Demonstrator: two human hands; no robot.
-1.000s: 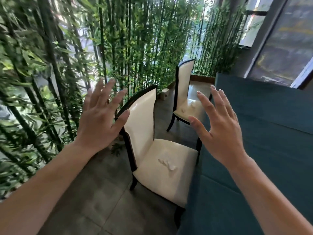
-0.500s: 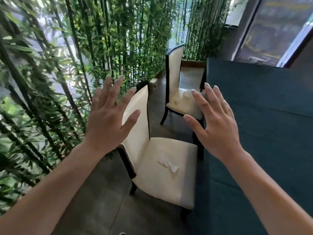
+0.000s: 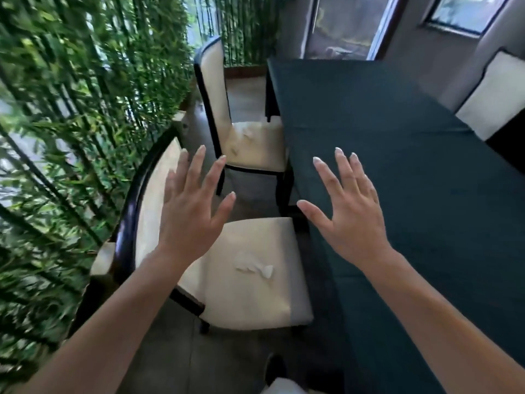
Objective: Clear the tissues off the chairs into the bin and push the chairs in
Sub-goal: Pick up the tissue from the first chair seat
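View has swung right since earlier, table (image 3: pixel 397 172) now central; my left hand (image 3: pixel 190 220) and right hand (image 3: pixel 352 217) spread wide, holding nothing; tissue (image 3: pixel 255 269) lies on near chair (image 3: pixel 255 294).

Cream chairs (image 3: pixel 255 294) with black frames, white tissue (image 3: pixel 255 269), dark-teal tablecloth (image 3: pixel 397 137).

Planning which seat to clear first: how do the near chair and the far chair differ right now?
The near chair carries one crumpled tissue mid-seat; the far chair shows smaller scraps. The near chair's seat stands nearly clear of the table; the far chair's seat edge goes under the cloth. The near chair lies below both open hands; the far one lies beyond them. Both have cream padding and dark frames.
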